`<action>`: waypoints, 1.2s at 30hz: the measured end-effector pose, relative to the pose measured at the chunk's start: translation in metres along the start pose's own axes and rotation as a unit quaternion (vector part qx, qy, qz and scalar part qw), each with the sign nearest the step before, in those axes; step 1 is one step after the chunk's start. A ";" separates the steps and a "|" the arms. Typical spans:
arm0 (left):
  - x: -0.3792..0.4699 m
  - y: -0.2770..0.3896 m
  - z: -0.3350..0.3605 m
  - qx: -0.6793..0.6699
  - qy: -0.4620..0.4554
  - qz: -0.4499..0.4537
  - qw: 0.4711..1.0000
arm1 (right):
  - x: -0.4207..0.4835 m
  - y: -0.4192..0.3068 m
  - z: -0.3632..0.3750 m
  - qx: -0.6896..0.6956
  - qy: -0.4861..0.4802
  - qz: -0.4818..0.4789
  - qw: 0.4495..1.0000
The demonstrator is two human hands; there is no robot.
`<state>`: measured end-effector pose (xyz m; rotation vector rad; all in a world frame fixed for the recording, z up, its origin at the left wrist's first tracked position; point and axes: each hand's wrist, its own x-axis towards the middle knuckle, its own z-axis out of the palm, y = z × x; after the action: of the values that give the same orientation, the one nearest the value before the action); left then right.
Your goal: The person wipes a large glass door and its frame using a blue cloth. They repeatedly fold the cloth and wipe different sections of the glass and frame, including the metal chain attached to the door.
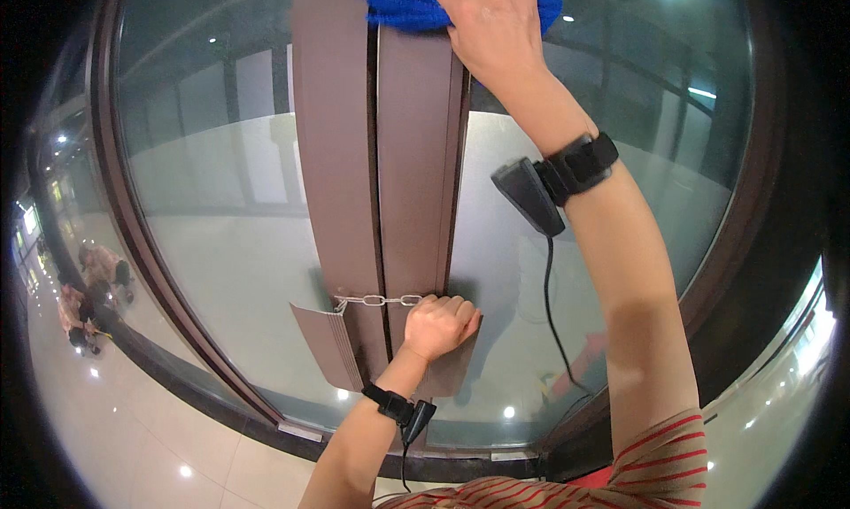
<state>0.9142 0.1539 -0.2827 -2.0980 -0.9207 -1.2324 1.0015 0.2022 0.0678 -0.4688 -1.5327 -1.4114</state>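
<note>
My right hand (pixel 498 31) is raised at the top of the view, pressing a bunched blue cloth (pixel 408 4) against the brown metal frame (pixel 415 144) of a glass double door. Lower down, my left hand (pixel 441 323) is curled over the top of the right-hand door handle (pixel 458 369), a broad brown plate. A metal chain (pixel 373 300) runs from the left door handle (pixel 329 349) across the gap between the door leaves to my left hand, which hides its far end. Each of my wrists wears a black strapped device with a cable.
Glass panes (pixel 219 170) flank the frame, frosted in their lower part and full of reflections. A dark sill (pixel 465 466) runs along the base. At the far left a person (pixel 76 313) crouches on the shiny tiled floor (pixel 166 436), mirrored in the glass.
</note>
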 end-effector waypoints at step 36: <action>-0.006 0.002 -0.003 0.008 0.025 -0.002 1.000 | -0.104 -0.076 -0.024 0.164 -0.158 -0.099 0.969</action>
<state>0.9118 0.1488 -0.2870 -2.0443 -0.9113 -1.2696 0.9978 0.1937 -0.0632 -0.3546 -2.0788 -1.2366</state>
